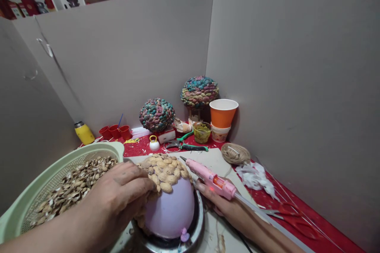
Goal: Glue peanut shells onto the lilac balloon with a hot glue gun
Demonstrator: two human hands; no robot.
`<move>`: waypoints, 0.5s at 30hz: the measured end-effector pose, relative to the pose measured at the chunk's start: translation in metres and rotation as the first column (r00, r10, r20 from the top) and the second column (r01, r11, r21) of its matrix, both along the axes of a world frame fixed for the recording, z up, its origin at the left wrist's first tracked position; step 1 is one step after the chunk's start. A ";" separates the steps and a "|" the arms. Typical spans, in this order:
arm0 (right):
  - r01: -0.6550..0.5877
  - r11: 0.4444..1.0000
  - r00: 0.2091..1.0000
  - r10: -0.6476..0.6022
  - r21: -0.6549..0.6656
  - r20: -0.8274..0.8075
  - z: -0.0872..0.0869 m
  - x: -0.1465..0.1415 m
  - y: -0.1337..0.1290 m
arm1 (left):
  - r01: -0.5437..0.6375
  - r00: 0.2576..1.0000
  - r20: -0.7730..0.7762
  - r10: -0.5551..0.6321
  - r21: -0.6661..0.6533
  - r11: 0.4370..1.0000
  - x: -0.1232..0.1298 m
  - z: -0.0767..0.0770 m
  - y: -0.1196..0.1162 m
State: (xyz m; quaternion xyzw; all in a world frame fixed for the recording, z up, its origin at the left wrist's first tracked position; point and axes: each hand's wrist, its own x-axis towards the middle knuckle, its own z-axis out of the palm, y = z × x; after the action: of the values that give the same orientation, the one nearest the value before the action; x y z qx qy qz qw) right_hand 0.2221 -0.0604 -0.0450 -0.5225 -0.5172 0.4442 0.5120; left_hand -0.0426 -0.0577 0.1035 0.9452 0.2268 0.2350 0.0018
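Observation:
A lilac balloon sits in a round metal bowl, its knot at the lower right. Peanut shells cover its top and part of its left side. My left hand bends over that left side, fingers together and touching the shells. Its fingertips are partly hidden, so I cannot make out what they pinch. In my right hand is a pink hot glue gun, gripped from below and behind, with a long glue stick trailing from its back. The nozzle points up-left, near the shells' upper right edge.
A green colander of loose shells stands left. Behind lie pruning shears, two coloured shell balls and an orange cup. Twine, a white plastic bag and red scissors are right. Grey walls enclose the table.

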 end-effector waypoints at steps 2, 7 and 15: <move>-0.017 1.000 1.000 0.018 -0.022 0.021 0.000 0.000 0.000 | 0.009 1.000 -0.002 -0.009 0.018 1.000 0.003 0.003 0.000; -0.018 0.999 0.999 0.019 -0.036 0.033 0.005 -0.001 0.000 | 0.004 1.000 0.009 -0.004 0.033 0.999 0.009 0.006 -0.001; -0.027 0.999 1.000 0.027 0.033 -0.005 0.002 -0.002 0.002 | 0.006 0.997 0.071 -0.003 -0.048 0.999 0.015 0.001 0.002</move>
State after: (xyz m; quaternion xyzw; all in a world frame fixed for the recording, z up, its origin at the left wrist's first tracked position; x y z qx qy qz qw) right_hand 0.2203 -0.0589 -0.0435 -0.5057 -0.5299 0.4443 0.5159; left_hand -0.0280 -0.0561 0.1048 0.9364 0.2301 0.2630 0.0331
